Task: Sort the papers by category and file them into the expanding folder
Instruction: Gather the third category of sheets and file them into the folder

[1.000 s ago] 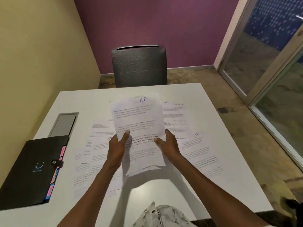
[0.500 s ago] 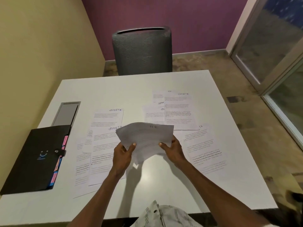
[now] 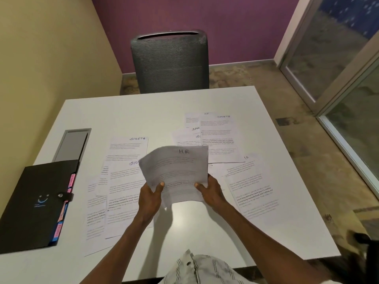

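A small stack of printed sheets headed "HR" (image 3: 176, 167) is held above the middle of the white table (image 3: 127, 115). My left hand (image 3: 150, 196) grips its lower left edge and my right hand (image 3: 211, 191) its lower right edge. Loose sheets marked "SPORTS" (image 3: 127, 148) lie spread to the left, a mixed pile marked "HR" and "SPORTS" (image 3: 217, 136) lies at the back right, and another sheet (image 3: 250, 185) lies to the right. The black expanding folder (image 3: 34, 203), shut with a snap strap, rests at the table's left edge with coloured tabs showing.
A grey cable hatch (image 3: 71, 144) is set into the table behind the folder. A dark mesh chair (image 3: 170, 60) stands at the far side. A yellow wall runs along the left, and glass doors (image 3: 348, 64) are on the right.
The held stack came down from an upright, raised position to a low tilt over the table, then lifted slightly. The papers beneath it are now uncovered. Both hands keep their grip.
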`<state>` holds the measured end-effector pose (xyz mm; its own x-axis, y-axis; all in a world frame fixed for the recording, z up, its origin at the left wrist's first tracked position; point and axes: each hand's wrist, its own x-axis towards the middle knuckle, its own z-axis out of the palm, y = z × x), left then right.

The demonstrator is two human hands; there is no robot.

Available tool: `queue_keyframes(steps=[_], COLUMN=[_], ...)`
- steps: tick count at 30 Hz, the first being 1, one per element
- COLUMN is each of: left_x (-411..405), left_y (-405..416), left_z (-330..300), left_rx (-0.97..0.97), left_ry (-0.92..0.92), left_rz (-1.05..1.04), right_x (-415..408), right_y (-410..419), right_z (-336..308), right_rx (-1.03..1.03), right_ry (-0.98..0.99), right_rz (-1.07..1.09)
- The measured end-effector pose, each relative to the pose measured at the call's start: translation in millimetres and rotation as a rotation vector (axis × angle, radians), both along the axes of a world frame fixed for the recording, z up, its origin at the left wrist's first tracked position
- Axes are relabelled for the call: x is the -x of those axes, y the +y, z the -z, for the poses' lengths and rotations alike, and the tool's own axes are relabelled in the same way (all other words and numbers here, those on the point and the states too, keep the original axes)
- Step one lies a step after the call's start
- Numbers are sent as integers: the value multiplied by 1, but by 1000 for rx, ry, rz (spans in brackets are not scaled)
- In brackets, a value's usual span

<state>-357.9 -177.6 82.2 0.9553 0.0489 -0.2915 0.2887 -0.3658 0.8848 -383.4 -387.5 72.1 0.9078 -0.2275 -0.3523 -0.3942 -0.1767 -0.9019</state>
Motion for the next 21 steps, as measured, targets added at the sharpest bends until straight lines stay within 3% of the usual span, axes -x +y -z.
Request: queue_keyframes(steps=[7,10,13,17,21], left_x=[-30,-35,-37,-39,-40], left_y=[1,3,4,3,-5], left_z=[-23,-26,-24,-20,-22], left_rx=[-46,-48,-37,-15,7], left_ry=[-50,-60,-41,-14,13], left_rz=[97,97,68,47,39], right_x=[-14,-11,-4,9,22], right_y=[-38,-68,-108,-172,-213], right_z=[7,16,31,59,73], right_rx=[-49,-17,132,487,683], right_ry=[99,188,271,364,527], right_rz=[68,233,371,290,275])
